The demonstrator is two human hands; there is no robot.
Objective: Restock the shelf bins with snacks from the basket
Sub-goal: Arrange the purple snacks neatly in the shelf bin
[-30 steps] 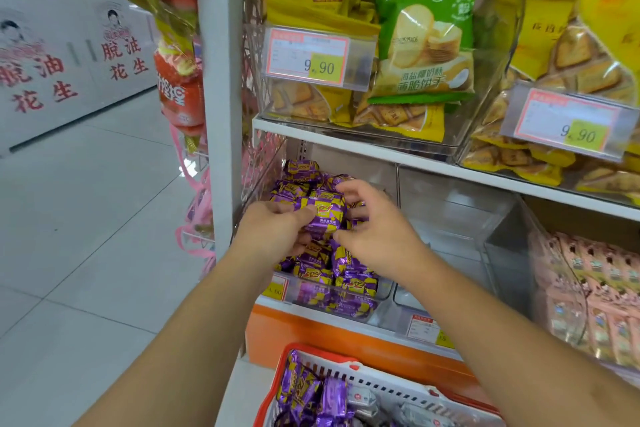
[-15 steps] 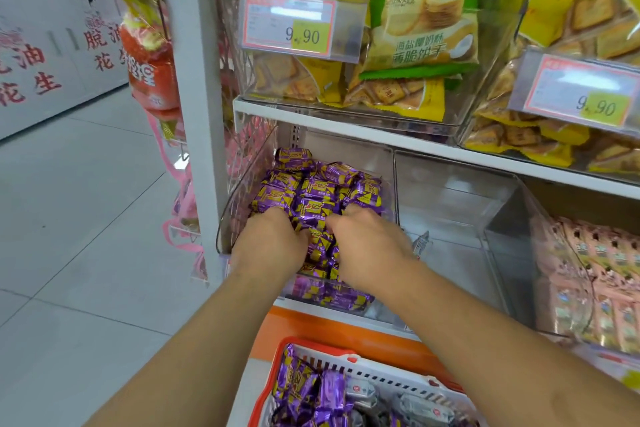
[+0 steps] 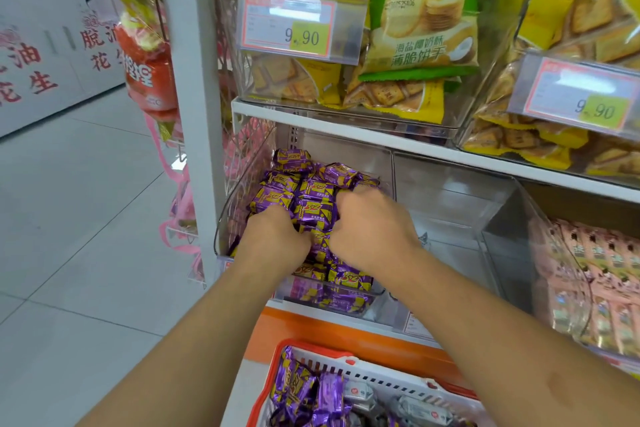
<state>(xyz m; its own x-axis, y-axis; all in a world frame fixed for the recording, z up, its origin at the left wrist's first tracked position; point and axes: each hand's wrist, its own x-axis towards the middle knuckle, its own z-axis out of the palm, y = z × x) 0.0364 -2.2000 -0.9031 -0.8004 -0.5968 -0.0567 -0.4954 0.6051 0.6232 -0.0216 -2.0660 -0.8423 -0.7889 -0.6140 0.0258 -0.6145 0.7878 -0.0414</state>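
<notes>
A clear shelf bin (image 3: 221,218) on the lower shelf is heaped with purple snack packets (image 3: 311,191). Both my hands are inside it. My left hand (image 3: 277,236) and my right hand (image 3: 370,229) sit side by side on the pile, fingers curled down among the packets with the fingertips hidden. Below, at the bottom edge, a red-rimmed basket (image 3: 311,352) holds more purple packets (image 3: 298,388) and some white-wrapped ones (image 3: 415,409).
Right of the purple bin stands a bare clear bin (image 3: 450,204), then a bin of pink packets (image 3: 595,281). The shelf above carries bins of yellow cracker bags (image 3: 294,80) and a green bag (image 3: 422,10). A white shelf post (image 3: 190,80) stands at left, with tiled floor (image 3: 86,218) beyond.
My hands went from holding a packet above the pile to pressing down into it, deeper in the bin. The view has tilted down and closer.
</notes>
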